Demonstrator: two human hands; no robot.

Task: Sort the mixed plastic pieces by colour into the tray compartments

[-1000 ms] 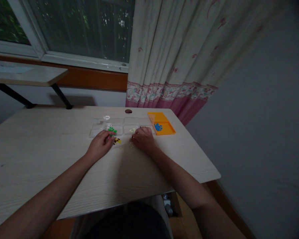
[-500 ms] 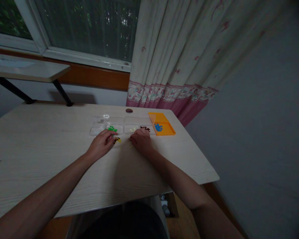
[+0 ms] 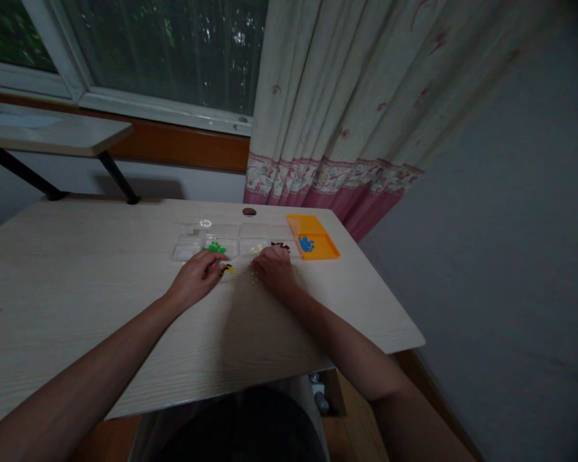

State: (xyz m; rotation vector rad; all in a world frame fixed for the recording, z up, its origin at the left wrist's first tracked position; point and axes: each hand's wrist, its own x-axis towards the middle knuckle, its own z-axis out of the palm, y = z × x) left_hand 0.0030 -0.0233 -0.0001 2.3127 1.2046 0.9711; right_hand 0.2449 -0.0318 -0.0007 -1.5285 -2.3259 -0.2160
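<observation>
My left hand (image 3: 196, 274) rests on the table at the front edge of a clear tray (image 3: 182, 254), its index finger stretched out and its thumb apart. Beside its fingertips lies a small pile of dark and yellow pieces (image 3: 227, 269). My right hand (image 3: 275, 269) is curled downward with its fingers drawn together; whatever they pinch is too small to make out. Pale pieces (image 3: 253, 278) are scattered under it. The tray's compartments hold green pieces (image 3: 216, 247), pale yellow pieces (image 3: 256, 248) and dark reddish-brown pieces (image 3: 281, 246), the last partly behind my right hand.
An open orange box (image 3: 325, 252) with blue pieces (image 3: 306, 244) stands at the tray's right end. Behind the tray is a round dark cable hole (image 3: 249, 212). A raised shelf (image 3: 96, 142) on black legs stands at the back left. A curtain (image 3: 327, 173) hangs behind the table.
Both hands stay almost in place, with only slight finger movement. The view has shifted a little.
</observation>
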